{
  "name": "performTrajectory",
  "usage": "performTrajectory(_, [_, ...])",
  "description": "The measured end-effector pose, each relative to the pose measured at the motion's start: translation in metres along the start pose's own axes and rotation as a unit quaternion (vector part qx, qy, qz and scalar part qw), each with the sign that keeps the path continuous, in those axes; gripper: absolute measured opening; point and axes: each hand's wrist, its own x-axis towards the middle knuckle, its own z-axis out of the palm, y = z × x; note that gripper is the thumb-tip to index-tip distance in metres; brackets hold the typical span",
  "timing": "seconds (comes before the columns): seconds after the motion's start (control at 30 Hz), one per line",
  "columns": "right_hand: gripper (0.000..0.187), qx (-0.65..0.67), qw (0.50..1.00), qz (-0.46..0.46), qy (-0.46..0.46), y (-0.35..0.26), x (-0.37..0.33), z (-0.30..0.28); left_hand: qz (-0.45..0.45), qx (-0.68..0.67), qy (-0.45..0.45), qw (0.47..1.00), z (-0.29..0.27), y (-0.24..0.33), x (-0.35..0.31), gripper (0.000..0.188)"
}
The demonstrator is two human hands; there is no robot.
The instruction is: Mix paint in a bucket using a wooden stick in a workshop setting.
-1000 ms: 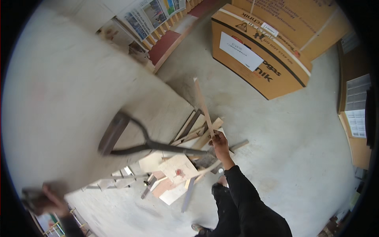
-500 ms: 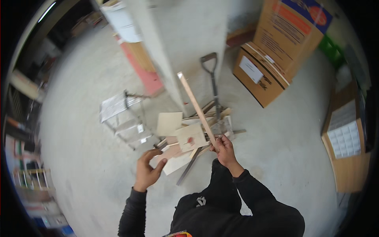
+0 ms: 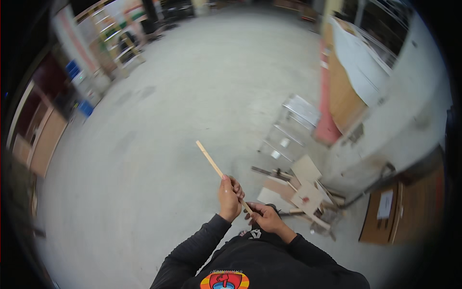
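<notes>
A thin, pale wooden strip [image 3: 209, 157] slants in front of my body, its free end pointing up and to the left. My left hand [image 3: 230, 198] is closed round the strip's middle, thumb along the wood. Close beside it, my right hand [image 3: 264, 216] grips the lower end between thumb and fingers. A heap of scrap boards [image 3: 308, 195] and sticks lies on the floor to the right of my hands, touching neither.
Behind the heap stands a metal step stool [image 3: 291, 125]. A shovel [image 3: 370, 188] leans by the pale pillar [image 3: 404, 115], with cardboard boxes [image 3: 414, 212] at the right. Far left are a ladder [image 3: 113, 41], a water dispenser [image 3: 85, 86] and a wooden cabinet [image 3: 45, 139]. Grey concrete floor [image 3: 192, 86] stretches ahead.
My view has swung left, so the scrap heap, stool and pillar now sit further right. My left hand, empty before, has taken hold of the wooden strip alongside my right hand.
</notes>
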Motion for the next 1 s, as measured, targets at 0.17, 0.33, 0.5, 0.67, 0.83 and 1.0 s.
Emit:
performTrajectory(0.17, [0.038, -0.070, 0.984, 0.014, -0.165, -0.001, 0.065, 0.065, 0.061, -0.050, 0.082, 0.994, -0.080, 0.058, 0.017, 0.040])
performTrajectory(0.33, [0.039, -0.070, 0.974, 0.033, -0.215, 0.010, 0.142, 0.110, 0.116, -0.065, 0.119, 0.984, -0.130, 0.113, 0.051, 0.037])
performTrajectory(0.5, [0.045, -0.029, 0.947, 0.084, -0.309, -0.003, 0.254, 0.157, 0.124, -0.106, 0.114, 0.980, -0.183, 0.186, 0.120, 0.037])
performTrajectory(0.67, [0.047, -0.043, 0.946, 0.089, -0.308, -0.015, 0.340, 0.210, 0.120, -0.128, 0.077, 0.982, -0.216, 0.260, 0.175, 0.041])
performTrajectory(0.83, [0.046, -0.036, 0.934, 0.075, -0.349, -0.022, 0.423, 0.267, 0.159, -0.164, 0.070, 0.971, -0.260, 0.329, 0.218, 0.042])
performTrajectory(1.0, [0.044, -0.074, 0.921, 0.063, -0.377, -0.019, 0.497, 0.328, 0.198, -0.180, 0.082, 0.960, -0.312, 0.385, 0.254, 0.042])
